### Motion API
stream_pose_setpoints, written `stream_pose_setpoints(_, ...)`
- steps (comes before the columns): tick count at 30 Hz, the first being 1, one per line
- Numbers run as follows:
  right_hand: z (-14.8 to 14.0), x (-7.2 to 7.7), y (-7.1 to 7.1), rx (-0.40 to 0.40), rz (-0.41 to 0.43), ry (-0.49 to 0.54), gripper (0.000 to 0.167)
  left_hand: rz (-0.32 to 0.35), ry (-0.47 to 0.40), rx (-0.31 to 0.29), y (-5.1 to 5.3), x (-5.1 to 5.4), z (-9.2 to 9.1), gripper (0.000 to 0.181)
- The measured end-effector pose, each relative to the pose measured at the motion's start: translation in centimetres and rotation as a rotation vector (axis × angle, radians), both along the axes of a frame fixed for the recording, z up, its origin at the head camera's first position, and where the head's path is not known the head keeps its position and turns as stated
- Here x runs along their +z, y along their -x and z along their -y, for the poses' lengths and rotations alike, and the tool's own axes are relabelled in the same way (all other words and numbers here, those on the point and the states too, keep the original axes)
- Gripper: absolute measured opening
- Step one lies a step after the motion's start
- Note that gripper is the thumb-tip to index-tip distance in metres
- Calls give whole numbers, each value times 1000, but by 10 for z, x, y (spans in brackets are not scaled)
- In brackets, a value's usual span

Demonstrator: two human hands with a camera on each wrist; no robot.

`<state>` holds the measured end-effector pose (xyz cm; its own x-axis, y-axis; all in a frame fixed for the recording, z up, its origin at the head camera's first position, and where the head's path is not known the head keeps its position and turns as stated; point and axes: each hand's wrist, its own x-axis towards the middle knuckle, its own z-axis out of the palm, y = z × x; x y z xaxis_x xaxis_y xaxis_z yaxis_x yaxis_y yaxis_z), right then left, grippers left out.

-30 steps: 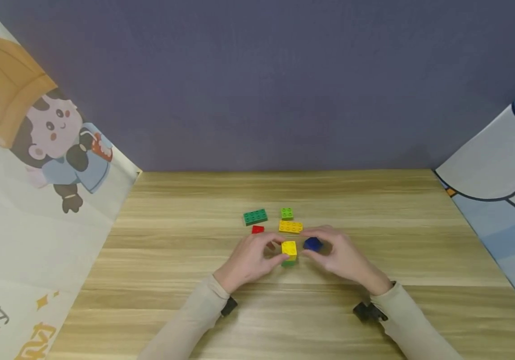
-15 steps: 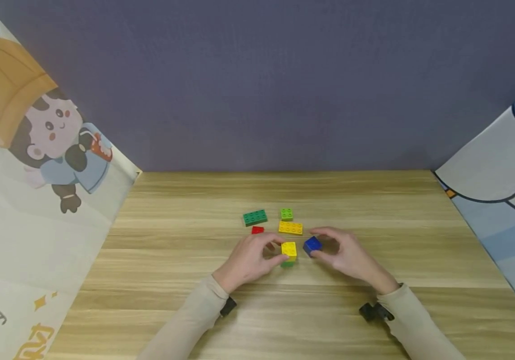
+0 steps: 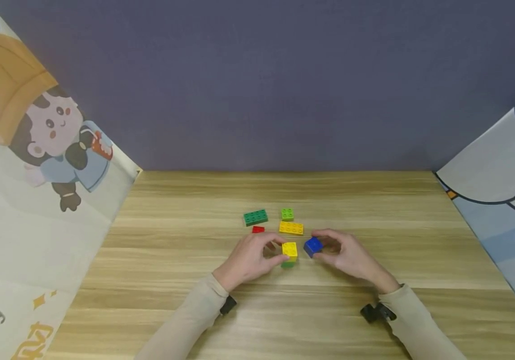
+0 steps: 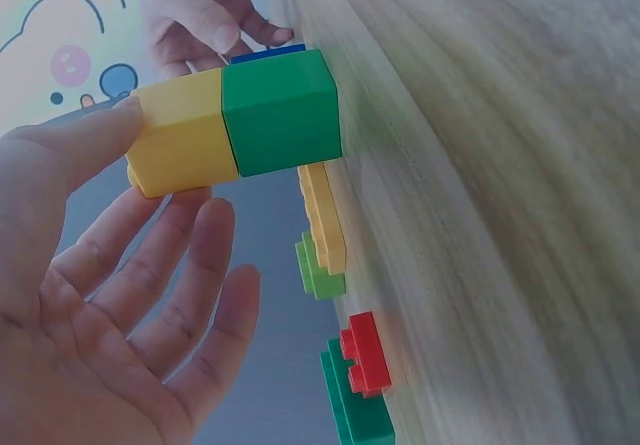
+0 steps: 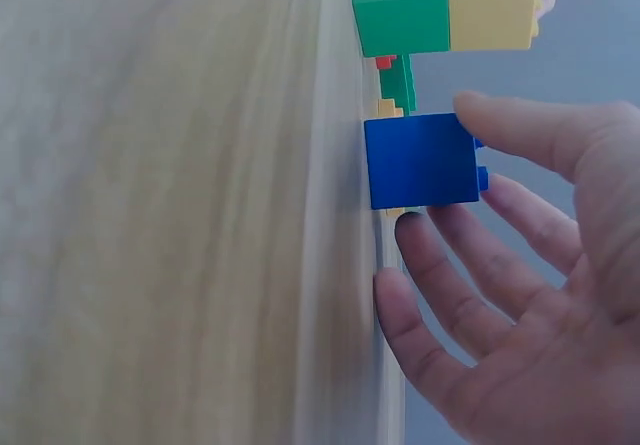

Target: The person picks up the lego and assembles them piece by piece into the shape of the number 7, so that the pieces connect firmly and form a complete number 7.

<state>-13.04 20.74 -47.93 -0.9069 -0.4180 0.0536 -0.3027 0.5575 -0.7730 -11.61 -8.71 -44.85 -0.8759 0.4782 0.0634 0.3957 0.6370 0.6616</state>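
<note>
My left hand (image 3: 249, 261) pinches a yellow block (image 3: 289, 250) between thumb and fingers; this block sits on top of a green block (image 4: 281, 112), the two forming an upright stack on the table. To its right, my right hand (image 3: 348, 256) has its thumb and fingers at the sides of a blue block (image 3: 313, 247), which stands turned at an angle. In the right wrist view the thumb touches the top edge of the blue block (image 5: 422, 161) and the fingertips lie against its far side. A small gap separates the blue block from the stack.
Behind the hands lie a yellow brick (image 3: 291, 228), a light green brick (image 3: 287, 214), a dark green brick (image 3: 255, 217) and a red brick (image 3: 258, 229). A dark wall (image 3: 284, 100) stands behind the wooden table (image 3: 185, 200).
My right hand has shifted slightly right and turned the blue block, which now shows more of its side. My left hand has stayed on the yellow block.
</note>
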Motion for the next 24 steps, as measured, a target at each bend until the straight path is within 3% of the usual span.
stream_pose_setpoints(10, 1, -4, -5, 0, 86, 10, 54, 24, -7, -16, -5, -1, 6, 36)
stream_pose_setpoints(24, 2, -5, -3, 0, 107, 18, 50, 27, -16, -12, -6, 0, 8, 36)
